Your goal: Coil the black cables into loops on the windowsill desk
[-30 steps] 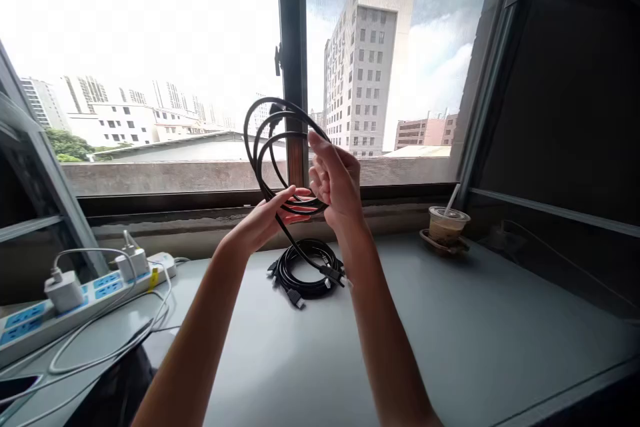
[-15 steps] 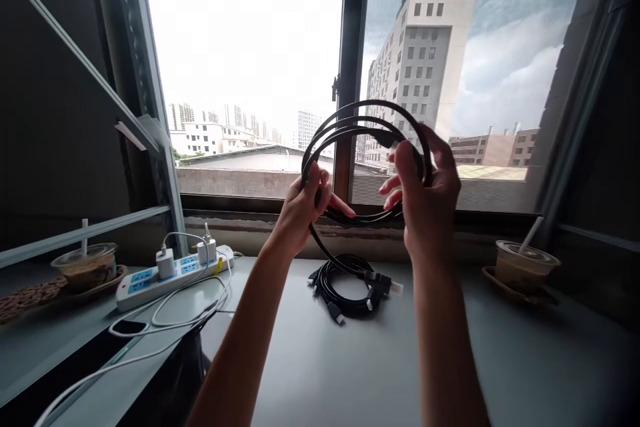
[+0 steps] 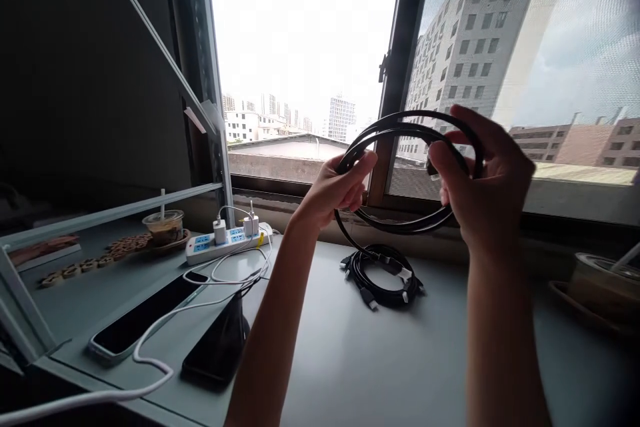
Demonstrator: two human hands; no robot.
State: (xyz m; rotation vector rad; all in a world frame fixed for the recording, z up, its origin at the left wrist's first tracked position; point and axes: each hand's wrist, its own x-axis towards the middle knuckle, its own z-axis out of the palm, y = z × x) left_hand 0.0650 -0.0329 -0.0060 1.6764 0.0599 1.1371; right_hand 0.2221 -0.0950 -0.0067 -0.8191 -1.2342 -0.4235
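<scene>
A black cable (image 3: pixel 400 125) is wound into loose loops and held up in front of the window. My left hand (image 3: pixel 345 187) pinches the left side of the loops between thumb and fingers. Around the right side, my right hand (image 3: pixel 487 173) is closed, its thumb in front and fingers behind; a connector end shows partly by that thumb. One end of the cable hangs below my left hand, toward the table. Beneath it, a second bundle of coiled black cables (image 3: pixel 367 290) with several plugs lies on the grey table (image 3: pixel 360 360).
On the left are a white power strip (image 3: pixel 230 245) with plugged-in chargers, white charging cords (image 3: pixel 155 337) and two phones (image 3: pixel 145 317) (image 3: pixel 217 343). One iced drink cup (image 3: pixel 165 228) stands behind them, another (image 3: pixel 607 283) at the right edge. A metal shelf frame (image 3: pixel 220 80) rises by the window.
The view has turned left and down, bringing the phones into sight. My hands have spread slightly apart, and the held loops look wider and flatter. The dangling end has shifted over the coiled bundle.
</scene>
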